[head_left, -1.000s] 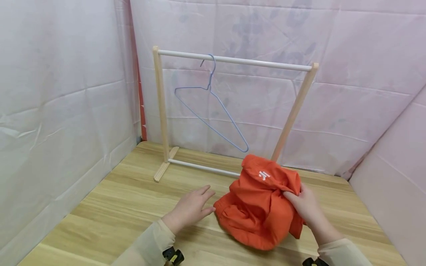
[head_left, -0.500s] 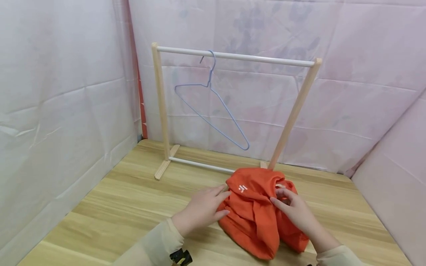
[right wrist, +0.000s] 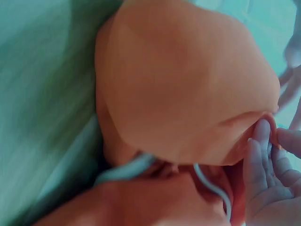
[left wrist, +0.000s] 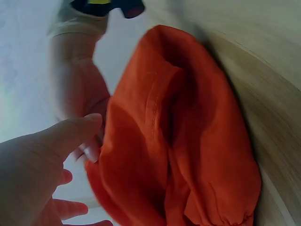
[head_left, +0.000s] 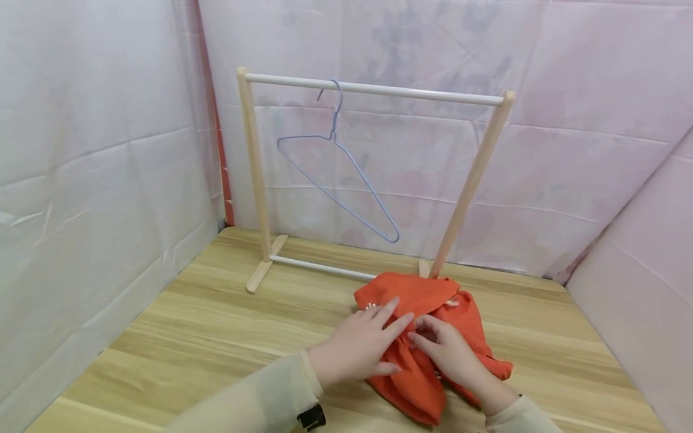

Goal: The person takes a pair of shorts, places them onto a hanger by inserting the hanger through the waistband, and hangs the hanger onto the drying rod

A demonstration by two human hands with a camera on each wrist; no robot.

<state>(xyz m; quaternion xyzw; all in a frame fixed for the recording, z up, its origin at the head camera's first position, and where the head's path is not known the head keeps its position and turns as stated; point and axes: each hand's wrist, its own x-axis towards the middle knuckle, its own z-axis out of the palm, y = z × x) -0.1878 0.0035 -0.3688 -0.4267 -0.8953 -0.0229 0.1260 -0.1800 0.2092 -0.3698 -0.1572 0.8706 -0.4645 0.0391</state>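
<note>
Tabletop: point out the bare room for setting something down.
Bare tabletop lies between the left sheet and left sleeve, and between the orange garment and right sheet. Crowded: the garment, with the left hand and right hand close together.

Pale beige cloth sleeves point(head_left: 249, 394) are ending in plain cuffs point(head_left: 303, 377), and a small black wrist device point(left wrist: 104, 9) is showing a yellow patch point(left wrist: 99, 1).

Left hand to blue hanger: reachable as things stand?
Likely yes: the left hand appears to grip nothing, the blue hanger hangs bare from the top bar, and nothing visible blocks the way. Arm's reach unclear.
</note>
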